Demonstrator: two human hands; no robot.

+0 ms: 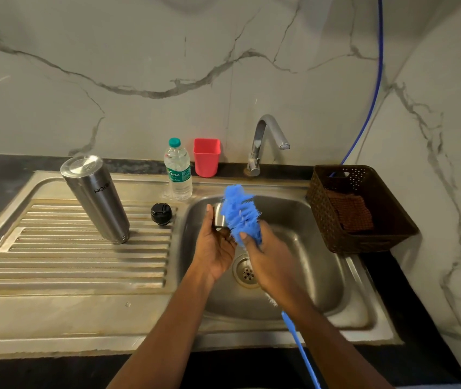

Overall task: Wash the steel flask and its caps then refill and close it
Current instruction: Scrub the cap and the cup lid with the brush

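Brush, its handle nearest, gripped at the bristle base by right hand. Left hand holds steel cap over sink, bristles against it. Flask inverted on left drainboard, black cap just right of it. Risk: the wet cap could slip into the basin under hard scrubbing.

Flask and cap left of sink.

Left of the dull steel sink, the flask shone as brushed metal (its black cap matt plastic).
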